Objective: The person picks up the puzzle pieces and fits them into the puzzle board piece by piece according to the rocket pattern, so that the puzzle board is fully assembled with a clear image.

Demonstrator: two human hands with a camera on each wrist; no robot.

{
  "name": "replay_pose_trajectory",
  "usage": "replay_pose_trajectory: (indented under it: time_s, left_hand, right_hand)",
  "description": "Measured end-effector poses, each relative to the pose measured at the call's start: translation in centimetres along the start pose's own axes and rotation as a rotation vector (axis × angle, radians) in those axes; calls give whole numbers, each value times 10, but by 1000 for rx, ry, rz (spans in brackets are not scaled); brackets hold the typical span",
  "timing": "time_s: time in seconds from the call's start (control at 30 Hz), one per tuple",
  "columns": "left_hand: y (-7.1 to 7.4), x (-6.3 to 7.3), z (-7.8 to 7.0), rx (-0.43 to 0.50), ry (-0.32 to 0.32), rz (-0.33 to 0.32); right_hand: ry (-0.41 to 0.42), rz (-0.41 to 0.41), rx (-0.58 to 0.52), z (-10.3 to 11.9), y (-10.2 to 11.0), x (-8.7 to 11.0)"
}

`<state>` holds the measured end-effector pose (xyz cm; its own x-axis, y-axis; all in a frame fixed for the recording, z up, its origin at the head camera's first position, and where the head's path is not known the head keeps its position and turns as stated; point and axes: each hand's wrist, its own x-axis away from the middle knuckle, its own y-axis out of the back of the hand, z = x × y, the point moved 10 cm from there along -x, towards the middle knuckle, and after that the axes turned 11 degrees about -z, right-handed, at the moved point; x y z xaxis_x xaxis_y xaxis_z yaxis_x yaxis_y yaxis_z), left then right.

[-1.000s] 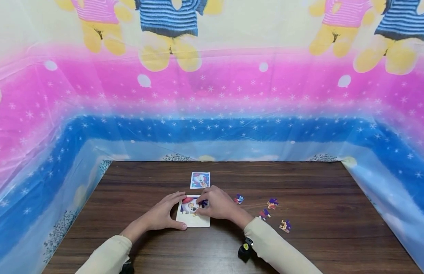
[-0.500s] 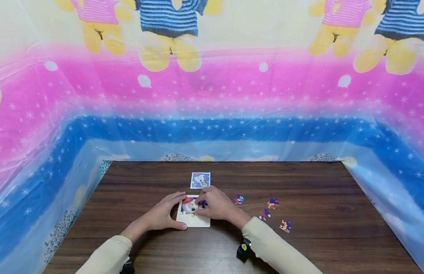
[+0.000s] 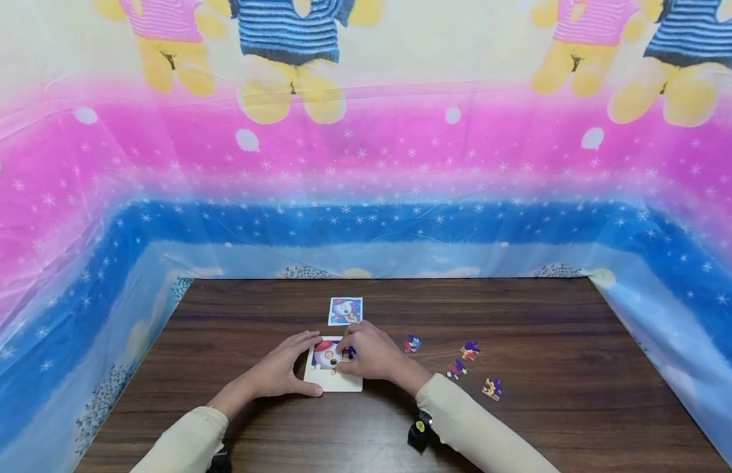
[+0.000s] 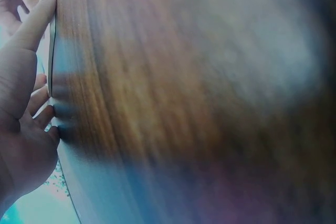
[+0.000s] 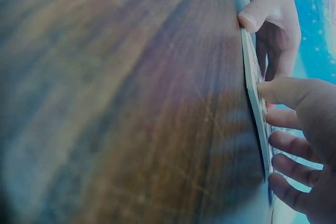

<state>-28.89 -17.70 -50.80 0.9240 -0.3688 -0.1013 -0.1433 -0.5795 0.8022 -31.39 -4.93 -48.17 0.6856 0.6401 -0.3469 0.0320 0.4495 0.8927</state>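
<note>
A square puzzle board (image 3: 345, 383) lies on the table, its upper part filled with a white-faced, red-capped cartoon picture and its lower strip bare and cream. My left hand (image 3: 276, 371) holds the board by its left side, thumb at the near corner and fingertips at the far one. Over the right side of the board, my right hand (image 3: 373, 351) pinches a dark blue puzzle piece (image 3: 351, 355) between thumb and index finger, its fingers hiding part of the picture. In the right wrist view the thumb and bent fingers (image 5: 294, 142) come down close on the thin board.
Behind the board lies a small picture card (image 3: 345, 311) with a similar cartoon. Several loose puzzle pieces are scattered to the right, among them a red-and-blue piece (image 3: 412, 343) and an orange-and-purple piece (image 3: 492, 389). A printed curtain (image 3: 366, 223) surrounds the wooden table.
My right hand has shifted slightly left and toward me, with the dark blue puzzle piece still between thumb and finger. The left hand and the board stay in place.
</note>
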Motion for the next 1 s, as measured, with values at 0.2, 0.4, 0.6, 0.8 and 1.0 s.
replay_pose_trajectory:
  time_s: [0.2,0.4,0.6,0.8,1.0]
  left_hand:
    - [1,0,0,-5,8,-2]
    - [1,1,0,-8,19,-1]
    - [1,0,-2,-11,9,-7]
    - [0,0,-2,-6,-2,-7]
    - [1,0,-1,-7,5,-7]
  right_hand:
    - [24,-34,-50,-1,8,4]
    - [23,-77,-134,-9,30,15]
    - [-8,-108,-182,-23,55,34]
    - [-39,-133,-184,-41,73,52]
    - [-61,-204,-164,-59,94,71]
